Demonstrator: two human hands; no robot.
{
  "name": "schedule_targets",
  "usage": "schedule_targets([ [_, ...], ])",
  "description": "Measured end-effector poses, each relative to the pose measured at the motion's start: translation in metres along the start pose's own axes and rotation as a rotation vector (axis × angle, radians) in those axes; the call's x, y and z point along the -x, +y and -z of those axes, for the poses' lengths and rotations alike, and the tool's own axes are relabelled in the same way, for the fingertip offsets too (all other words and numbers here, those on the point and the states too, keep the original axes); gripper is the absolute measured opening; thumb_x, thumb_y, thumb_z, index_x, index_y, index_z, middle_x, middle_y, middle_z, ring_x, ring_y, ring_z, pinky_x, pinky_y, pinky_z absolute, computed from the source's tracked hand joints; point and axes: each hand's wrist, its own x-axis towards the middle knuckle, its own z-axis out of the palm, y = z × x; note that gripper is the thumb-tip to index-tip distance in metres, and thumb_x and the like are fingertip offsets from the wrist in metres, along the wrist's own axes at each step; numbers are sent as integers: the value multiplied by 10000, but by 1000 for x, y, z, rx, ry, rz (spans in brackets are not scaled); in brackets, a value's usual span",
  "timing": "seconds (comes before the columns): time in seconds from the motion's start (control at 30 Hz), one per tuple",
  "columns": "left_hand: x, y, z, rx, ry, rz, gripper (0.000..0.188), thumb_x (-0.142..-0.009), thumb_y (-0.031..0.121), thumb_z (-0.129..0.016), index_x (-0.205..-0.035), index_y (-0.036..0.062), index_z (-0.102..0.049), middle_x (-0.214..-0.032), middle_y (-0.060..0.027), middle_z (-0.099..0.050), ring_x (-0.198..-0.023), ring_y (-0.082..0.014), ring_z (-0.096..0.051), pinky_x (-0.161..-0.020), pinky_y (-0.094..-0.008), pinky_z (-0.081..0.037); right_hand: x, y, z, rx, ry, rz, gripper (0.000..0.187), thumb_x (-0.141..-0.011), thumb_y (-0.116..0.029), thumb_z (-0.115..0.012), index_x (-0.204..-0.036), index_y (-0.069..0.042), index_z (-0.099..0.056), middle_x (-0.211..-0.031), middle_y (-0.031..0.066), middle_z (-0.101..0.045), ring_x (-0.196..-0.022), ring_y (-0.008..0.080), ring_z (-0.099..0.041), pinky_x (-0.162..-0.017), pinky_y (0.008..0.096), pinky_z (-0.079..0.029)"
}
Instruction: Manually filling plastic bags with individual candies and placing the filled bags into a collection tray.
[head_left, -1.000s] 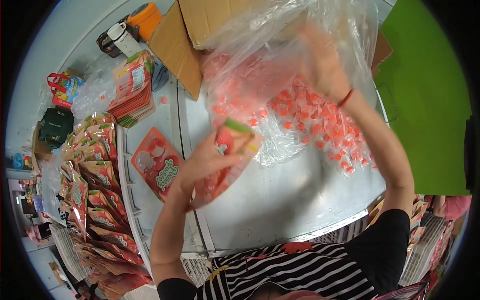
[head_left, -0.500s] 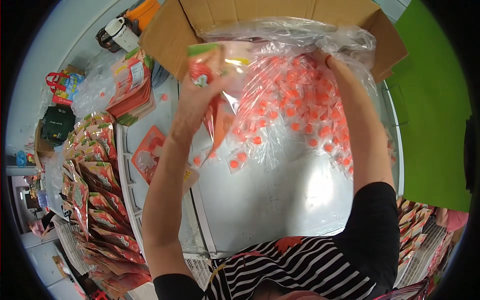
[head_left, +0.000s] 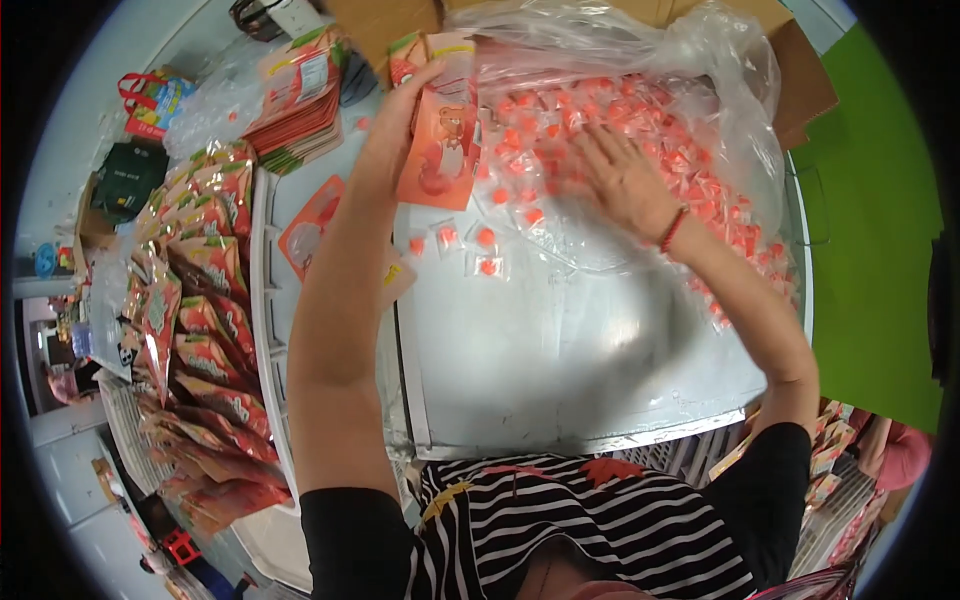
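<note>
My left hand (head_left: 408,98) is closed round a pink and orange printed pouch (head_left: 440,155), which stands on end over the far left of the metal tabletop (head_left: 540,360). My right hand (head_left: 632,186) lies palm down with its fingers apart, over a heap of small clear-wrapped red sweets (head_left: 705,200). Motion smears some of the sweets by its fingertips. Several single wrapped sweets (head_left: 487,266) lie apart, below the pouch. A large clear plastic bag (head_left: 730,70) is spread behind and around the heap.
A cardboard box (head_left: 800,90) stands at the far edge. To the left are a stack of flat pouches (head_left: 293,125), another pouch (head_left: 310,225) and a crate of filled pouches (head_left: 215,330). A green surface (head_left: 870,230) lies at the right, with a person (head_left: 893,455) below it.
My right hand has come out from the plastic at the back and moved nearer, onto the sweets. My left hand has lifted the pouch farther away and turned its printed side toward me.
</note>
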Motion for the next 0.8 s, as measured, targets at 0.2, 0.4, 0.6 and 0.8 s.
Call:
schedule_targets([
  [0.2,132,23,-8,-105,-45,-29,398,-813,276,-667,-1139,83,-545,-931,-44,-648,-738,-161,-629,-644,-280,-518,16,-73,-54,-97,228,-30,557,-860,-409,-575,-1295,-76,-475,-1372,227,-371,-1297,462,-275,-1029,571,-275],
  [0.4,238,-46,64,-305,180,-151,585,-760,137,-721,-1274,21,-465,-1117,-88,-597,-954,-181,-606,-826,-307,-504,69,-105,-59,-178,117,65,559,-857,-386,-582,-1330,-120,-444,-1409,185,-332,-1304,416,-282,-1046,575,-228],
  [0.6,296,-97,82,-259,300,-148,599,-686,37,-771,-1219,6,-499,-1083,-80,-608,-945,-163,-594,-830,-294,-490,110,-103,-48,-212,76,65,571,-859,-378,-579,-1343,-116,-425,-1423,170,-333,-1313,383,-295,-1060,578,-200],
  [0.8,320,-122,95,-619,264,-200,642,-660,67,-801,-1215,-11,-490,-1107,-91,-603,-958,-155,-580,-858,-289,-470,115,-64,-44,58,51,-55,597,-859,-365,-575,-1361,-97,-394,-1436,163,-323,-1346,363,-263,-1082,577,-160],
])
